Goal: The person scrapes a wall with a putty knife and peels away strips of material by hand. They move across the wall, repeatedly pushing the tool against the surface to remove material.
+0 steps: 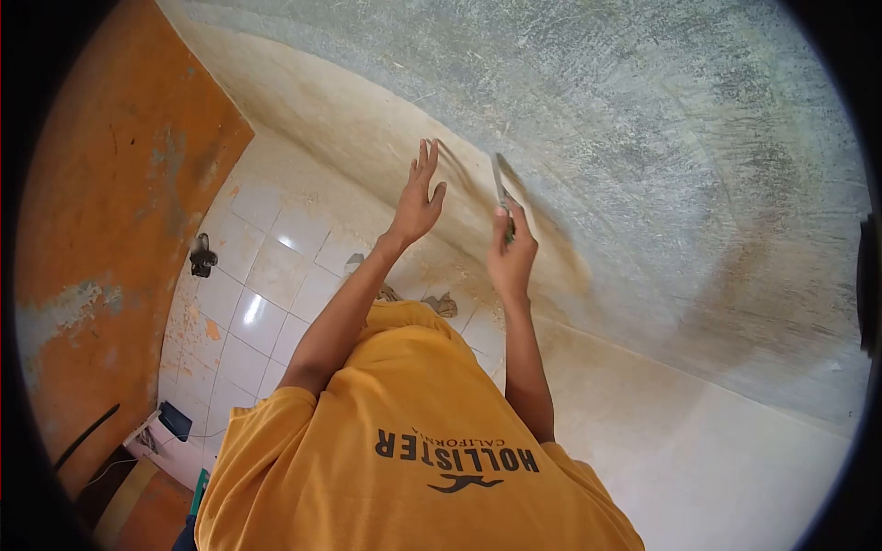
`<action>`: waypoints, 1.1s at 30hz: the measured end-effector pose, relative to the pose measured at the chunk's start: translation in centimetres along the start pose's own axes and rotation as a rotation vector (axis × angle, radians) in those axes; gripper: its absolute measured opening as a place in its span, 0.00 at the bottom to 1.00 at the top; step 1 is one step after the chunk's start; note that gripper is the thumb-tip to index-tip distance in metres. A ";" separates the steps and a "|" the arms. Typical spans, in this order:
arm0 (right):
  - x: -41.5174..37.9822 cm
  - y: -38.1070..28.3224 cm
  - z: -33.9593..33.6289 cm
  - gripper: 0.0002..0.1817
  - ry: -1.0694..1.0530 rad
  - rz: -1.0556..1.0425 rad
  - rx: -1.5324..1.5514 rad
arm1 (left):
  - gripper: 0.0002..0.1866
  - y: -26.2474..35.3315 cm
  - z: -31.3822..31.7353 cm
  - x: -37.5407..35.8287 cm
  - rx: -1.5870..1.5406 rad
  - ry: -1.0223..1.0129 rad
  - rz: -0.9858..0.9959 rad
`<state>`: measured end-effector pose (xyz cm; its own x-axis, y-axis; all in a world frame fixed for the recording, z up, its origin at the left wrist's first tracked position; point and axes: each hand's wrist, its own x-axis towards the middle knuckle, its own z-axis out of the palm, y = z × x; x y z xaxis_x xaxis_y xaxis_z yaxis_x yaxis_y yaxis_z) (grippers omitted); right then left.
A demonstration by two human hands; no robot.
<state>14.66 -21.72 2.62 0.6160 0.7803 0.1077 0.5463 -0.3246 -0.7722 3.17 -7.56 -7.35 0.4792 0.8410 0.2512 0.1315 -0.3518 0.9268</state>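
Note:
My right hand [512,257] is closed round the handle of a scraper [498,174]. Its thin grey blade points up and meets the wall, right by the border between the rough, scratched grey surface [625,138] and the smoother beige strip [367,110]. A bit of green shows at the handle under my fingers. Further left, my left hand [418,207] is empty, fingers stretched out and thumb apart, close in front of the beige strip. Both hands cast shadows on the wall.
An orange wall [101,211] with peeling patches rises on the left. White floor tiles [243,354] carry scattered paint flakes. On them lie a dark object [203,255], a crumpled brownish thing [443,304] near my feet, and a dark blue box [175,420] with a cable.

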 end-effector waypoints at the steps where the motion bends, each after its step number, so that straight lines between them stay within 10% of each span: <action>1: -0.1 -0.3 0.4 0.16 0.004 -0.016 -0.018 | 0.42 0.1 -0.2 0.1 -0.004 0.005 -0.008; 33: -0.8 6.2 4.6 0.16 0.111 0.070 0.354 | 0.45 -0.2 0.1 1.5 -0.024 -0.054 -0.031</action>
<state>14.94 -21.88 -5.12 0.7130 0.6941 0.0995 0.2831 -0.1552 -0.9464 3.93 -6.25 -7.14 0.5213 0.8277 0.2075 0.1263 -0.3154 0.9405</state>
